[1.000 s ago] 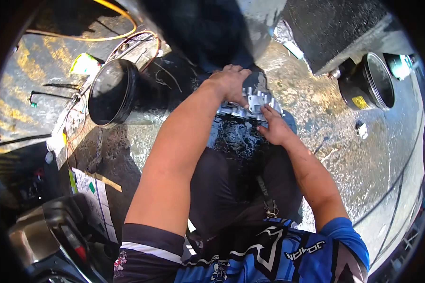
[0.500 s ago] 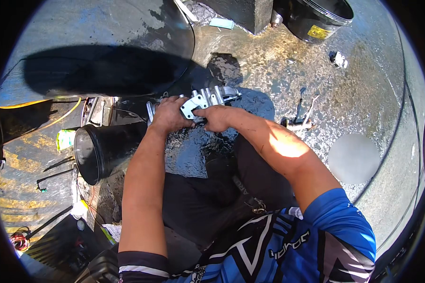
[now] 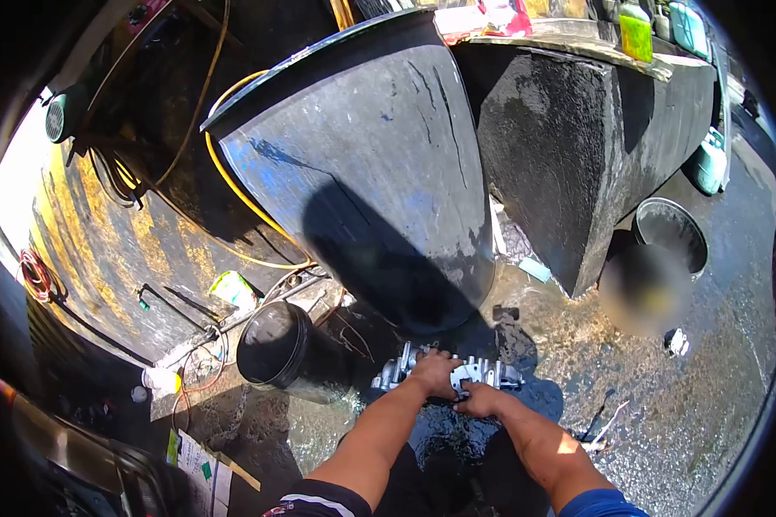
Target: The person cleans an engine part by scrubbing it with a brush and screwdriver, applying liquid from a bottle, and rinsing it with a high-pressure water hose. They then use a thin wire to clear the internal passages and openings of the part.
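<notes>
A silver metal casting (image 3: 491, 372) with several tube-like posts lies low on the wet ground in front of me. My left hand (image 3: 434, 374) rests over its left-middle part, fingers wrapped on the metal. At the near edge of the flat plate section, my right hand (image 3: 477, 400) grips the casting with curled fingers. Another silver portion (image 3: 391, 372) shows to the left of my left hand. The undersides of both hands are hidden.
A large grey tub (image 3: 379, 155) stands just beyond the casting, beside a black angular block (image 3: 547, 129). To the left is a black bucket (image 3: 272, 345). Another bucket (image 3: 671, 233) stands at the right. A brush-like tool (image 3: 610, 424) lies right of my hands.
The view has tilted up and swung left, so the hands and casting appear lower and more of the tub shows. Both hands remain on the casting.
</notes>
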Available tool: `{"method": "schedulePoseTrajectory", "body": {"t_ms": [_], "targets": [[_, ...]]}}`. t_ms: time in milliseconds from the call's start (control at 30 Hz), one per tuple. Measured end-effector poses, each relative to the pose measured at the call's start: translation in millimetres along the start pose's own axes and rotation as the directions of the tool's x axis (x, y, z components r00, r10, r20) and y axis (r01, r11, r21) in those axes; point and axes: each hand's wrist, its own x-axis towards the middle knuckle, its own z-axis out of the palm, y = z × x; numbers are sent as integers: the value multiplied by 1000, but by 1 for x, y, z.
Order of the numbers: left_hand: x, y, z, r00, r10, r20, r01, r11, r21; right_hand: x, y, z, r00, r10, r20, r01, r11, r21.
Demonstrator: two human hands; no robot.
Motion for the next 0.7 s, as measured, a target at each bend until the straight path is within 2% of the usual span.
{"method": "schedulePoseTrajectory", "body": {"t_ms": [33, 100, 133, 167, 200, 233, 267, 333, 567, 700], "targets": [[2, -3, 2, 1000, -8, 1, 8, 1000, -11, -9, -12, -8, 998, 42, 38, -44, 998, 43], [3, -2, 5, 1000, -8, 15, 8, 1000, -8, -7, -15, -11, 995, 84, 59, -85, 996, 13], [4, -1, 3, 1000, -9, 20, 9, 1000, 7, 4, 3, 6, 994, -21, -109, 12, 997, -82], [3, 2, 0, 1000, -19, -12, 19, 1000, 23, 10, 3, 4, 997, -5, -80, -1, 997, -72], [1, 4, -1, 999, -33, -40, 35, 999, 37, 1, -11, -5, 991, 132, 24, -134, 976, 174], [2, 4, 1, 999, -45, -31, 46, 998, 42, -13, -32, -18, 971, 200, 128, -235, 892, 387], [6, 3, 3, 998, -65, -26, 66, 997, 45, -18, -38, -17, 969, 214, 122, -246, 824, 510], [16, -2, 8, 998, -69, 7, 69, 997, 34, -16, -43, -18, 961, 200, 192, -275, 778, 565], [13, -4, 4, 999, -50, -9, 50, 999, 21, -16, -50, -9, 959, 269, 86, -271, 791, 548], [12, -10, 2, 999, -39, -4, 39, 999, -16, -2, -38, -11, 961, 264, 86, -276, 883, 378]]}}
